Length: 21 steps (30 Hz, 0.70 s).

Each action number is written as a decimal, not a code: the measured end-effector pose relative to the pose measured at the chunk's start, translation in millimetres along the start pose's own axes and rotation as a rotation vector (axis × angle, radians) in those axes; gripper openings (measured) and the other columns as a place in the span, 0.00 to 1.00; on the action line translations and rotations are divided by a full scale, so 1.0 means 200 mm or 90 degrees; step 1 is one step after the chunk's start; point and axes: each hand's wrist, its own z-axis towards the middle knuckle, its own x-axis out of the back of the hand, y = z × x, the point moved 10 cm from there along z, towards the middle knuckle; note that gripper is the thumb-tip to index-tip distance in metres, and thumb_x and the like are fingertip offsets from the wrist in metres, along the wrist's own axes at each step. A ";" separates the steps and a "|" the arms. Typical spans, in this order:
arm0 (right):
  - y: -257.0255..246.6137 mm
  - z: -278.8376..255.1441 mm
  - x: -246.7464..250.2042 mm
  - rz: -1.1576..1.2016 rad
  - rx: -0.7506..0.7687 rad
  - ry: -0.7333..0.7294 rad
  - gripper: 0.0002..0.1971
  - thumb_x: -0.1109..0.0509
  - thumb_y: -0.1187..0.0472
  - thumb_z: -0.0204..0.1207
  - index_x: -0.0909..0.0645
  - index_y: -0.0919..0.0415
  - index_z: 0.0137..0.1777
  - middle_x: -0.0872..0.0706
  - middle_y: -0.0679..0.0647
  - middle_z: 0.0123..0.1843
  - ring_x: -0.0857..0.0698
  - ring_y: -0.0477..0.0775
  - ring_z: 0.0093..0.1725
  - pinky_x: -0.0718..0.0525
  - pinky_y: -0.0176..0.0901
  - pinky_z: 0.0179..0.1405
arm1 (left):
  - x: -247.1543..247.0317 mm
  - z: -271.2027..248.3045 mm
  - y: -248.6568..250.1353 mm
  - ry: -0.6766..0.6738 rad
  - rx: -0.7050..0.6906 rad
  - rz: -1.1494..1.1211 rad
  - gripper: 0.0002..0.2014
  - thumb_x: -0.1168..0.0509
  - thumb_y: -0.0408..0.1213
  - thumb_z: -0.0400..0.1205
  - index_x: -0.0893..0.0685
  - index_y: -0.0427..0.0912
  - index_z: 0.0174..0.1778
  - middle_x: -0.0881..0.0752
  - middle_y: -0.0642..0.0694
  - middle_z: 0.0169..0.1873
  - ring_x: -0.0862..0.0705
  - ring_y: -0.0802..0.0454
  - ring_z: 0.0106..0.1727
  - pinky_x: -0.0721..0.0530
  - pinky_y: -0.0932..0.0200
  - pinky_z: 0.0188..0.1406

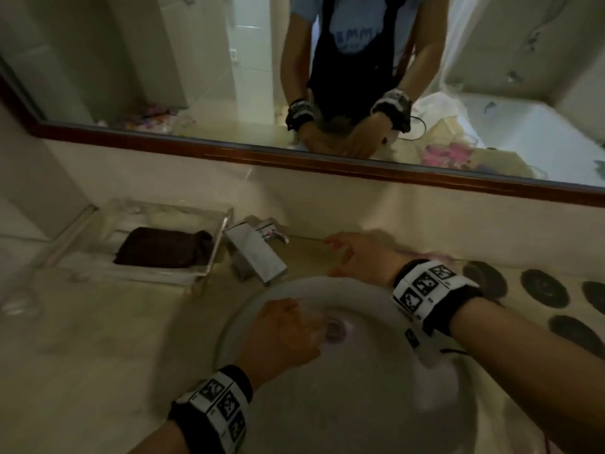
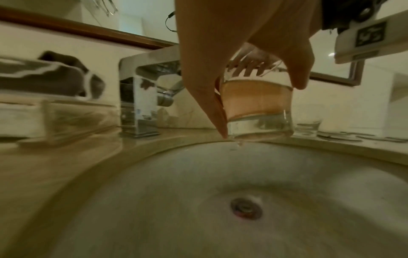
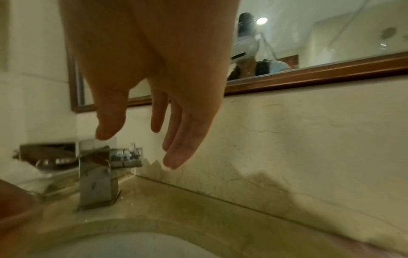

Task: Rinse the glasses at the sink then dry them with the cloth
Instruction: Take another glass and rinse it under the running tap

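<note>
Gripping with the left hand (image 2: 220, 43) a clear glass (image 2: 258, 104), thumb and fingers clamped round its wall, upright over the white sink (image 2: 154, 200) near its back rim. Reaching with the right hand (image 1: 360, 257) above the counter (image 3: 220, 200) beside the chrome faucet (image 3: 97, 174), fingers (image 3: 176, 153) straight, slightly apart, touching nothing

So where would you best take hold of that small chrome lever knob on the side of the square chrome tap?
Probably pinch the short upright lever on the small chrome knob between thumb and forefinger, coming from the right: the knob juts from the square chrome tap's right flank, facing the open right hand, while the tap body blocks the other side.
</note>
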 end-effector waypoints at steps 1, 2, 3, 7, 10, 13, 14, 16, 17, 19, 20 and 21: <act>-0.04 0.06 -0.03 -0.016 0.020 -0.003 0.32 0.28 0.53 0.74 0.34 0.52 0.76 0.27 0.53 0.73 0.22 0.54 0.65 0.24 0.43 0.65 | 0.04 0.00 -0.04 0.004 0.026 -0.014 0.32 0.18 0.41 0.62 0.25 0.66 0.56 0.24 0.60 0.50 0.26 0.72 0.53 0.25 0.70 0.57; -0.08 0.12 -0.07 -0.025 0.042 -0.010 0.33 0.28 0.55 0.75 0.36 0.52 0.78 0.30 0.56 0.75 0.25 0.57 0.69 0.26 0.46 0.68 | 0.07 0.01 -0.09 0.009 0.049 -0.030 0.33 0.18 0.41 0.61 0.28 0.73 0.53 0.24 0.61 0.51 0.26 0.72 0.52 0.26 0.73 0.55; -0.12 0.17 -0.10 -0.024 0.065 -0.012 0.33 0.29 0.56 0.75 0.38 0.52 0.79 0.32 0.58 0.76 0.28 0.59 0.71 0.28 0.49 0.71 | 0.10 0.02 -0.11 0.021 0.062 -0.037 0.34 0.19 0.41 0.62 0.30 0.76 0.52 0.23 0.61 0.52 0.25 0.71 0.52 0.25 0.73 0.54; -0.24 0.32 -0.19 -0.016 0.140 0.006 0.31 0.33 0.60 0.78 0.40 0.53 0.79 0.37 0.56 0.80 0.31 0.58 0.75 0.30 0.49 0.74 | 0.17 0.04 -0.17 0.049 0.075 -0.022 0.42 0.18 0.41 0.62 0.33 0.65 0.67 0.20 0.57 0.55 0.21 0.66 0.53 0.21 0.69 0.50; -0.27 0.38 -0.24 -0.017 0.182 0.028 0.27 0.37 0.62 0.81 0.38 0.54 0.79 0.32 0.55 0.79 0.27 0.56 0.73 0.31 0.40 0.70 | 0.18 0.07 -0.19 0.049 0.070 -0.039 0.41 0.18 0.40 0.62 0.32 0.62 0.68 0.21 0.59 0.55 0.21 0.67 0.52 0.21 0.70 0.48; -0.25 0.42 -0.21 0.069 0.174 0.076 0.20 0.41 0.65 0.83 0.30 0.56 0.75 0.21 0.56 0.71 0.21 0.54 0.66 0.30 0.29 0.58 | 0.17 0.08 -0.21 0.047 0.087 -0.053 0.42 0.18 0.40 0.63 0.31 0.53 0.71 0.22 0.61 0.53 0.22 0.69 0.51 0.20 0.70 0.48; -0.24 0.44 -0.20 0.083 0.168 0.081 0.19 0.42 0.66 0.83 0.28 0.57 0.74 0.20 0.56 0.69 0.20 0.54 0.65 0.30 0.26 0.56 | 0.17 0.08 -0.22 0.050 0.093 -0.061 0.42 0.18 0.40 0.63 0.30 0.53 0.71 0.22 0.61 0.53 0.21 0.69 0.50 0.20 0.70 0.48; -0.22 0.47 -0.20 0.096 0.158 0.072 0.19 0.41 0.68 0.82 0.26 0.56 0.72 0.18 0.57 0.67 0.18 0.55 0.63 0.27 0.28 0.57 | 0.17 0.09 -0.29 0.053 0.125 -0.042 0.41 0.18 0.42 0.62 0.30 0.54 0.71 0.21 0.62 0.51 0.20 0.71 0.47 0.20 0.70 0.48; -0.22 0.49 -0.20 0.095 0.155 0.070 0.19 0.40 0.67 0.82 0.25 0.56 0.71 0.16 0.58 0.65 0.17 0.57 0.61 0.24 0.36 0.60 | 0.16 0.10 -0.28 0.029 0.128 -0.032 0.38 0.19 0.44 0.64 0.29 0.55 0.70 0.21 0.61 0.50 0.20 0.72 0.46 0.20 0.70 0.48; -0.21 0.52 -0.19 0.079 0.149 0.066 0.19 0.39 0.67 0.81 0.23 0.55 0.69 0.15 0.59 0.63 0.16 0.60 0.58 0.21 0.50 0.61 | 0.07 0.11 -0.20 -0.106 -0.010 -0.133 0.19 0.36 0.52 0.79 0.24 0.55 0.66 0.16 0.54 0.51 0.18 0.68 0.50 0.21 0.64 0.54; -0.20 0.53 -0.18 0.076 0.144 0.065 0.19 0.39 0.68 0.81 0.22 0.54 0.69 0.15 0.59 0.63 0.16 0.61 0.58 0.21 0.53 0.61 | 0.15 0.10 -0.22 0.008 -0.047 -0.251 0.23 0.53 0.54 0.85 0.20 0.47 0.63 0.14 0.47 0.52 0.16 0.60 0.53 0.23 0.60 0.59; -0.20 0.54 -0.18 0.076 0.140 0.062 0.19 0.40 0.69 0.81 0.22 0.54 0.68 0.15 0.58 0.63 0.16 0.60 0.59 0.21 0.52 0.62 | 0.14 0.10 -0.31 0.022 0.065 -0.516 0.35 0.66 0.54 0.85 0.17 0.37 0.58 0.12 0.40 0.51 0.14 0.50 0.54 0.24 0.56 0.61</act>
